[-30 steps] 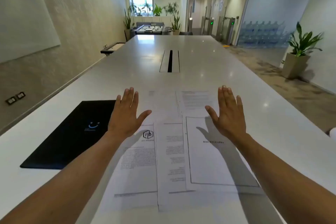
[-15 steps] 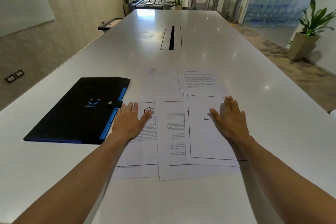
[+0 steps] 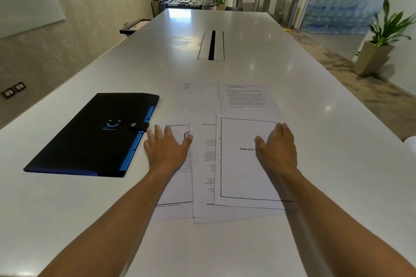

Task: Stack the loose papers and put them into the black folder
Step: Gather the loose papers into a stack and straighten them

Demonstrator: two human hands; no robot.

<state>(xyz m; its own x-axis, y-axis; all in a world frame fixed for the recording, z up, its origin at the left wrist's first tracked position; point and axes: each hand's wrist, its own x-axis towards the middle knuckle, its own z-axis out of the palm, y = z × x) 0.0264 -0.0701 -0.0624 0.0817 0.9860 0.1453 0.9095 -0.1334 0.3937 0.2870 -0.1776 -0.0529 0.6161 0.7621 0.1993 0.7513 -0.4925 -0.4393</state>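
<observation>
Loose papers (image 3: 225, 164) lie between both flat, open, empty hands; black folder (image 3: 94, 135) sits just beside left hand (image 3: 166, 148), long axis running away. Right hand (image 3: 278, 148) rests on the bibliography sheet (image 3: 245, 175).

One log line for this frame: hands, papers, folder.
left hand: flat, open, on leftmost sheet | right hand: flat, open, on bordered sheet | papers: spread, unstacked | folder: closed, left of papers

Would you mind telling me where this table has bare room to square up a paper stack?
Bare patches: the near table edge between the forearms, below the papers; the right side beyond the right hand; and the far half around the cable slot. Crowded: the middle, where overlapping sheets lie beside the black folder, the left hand between them.
</observation>
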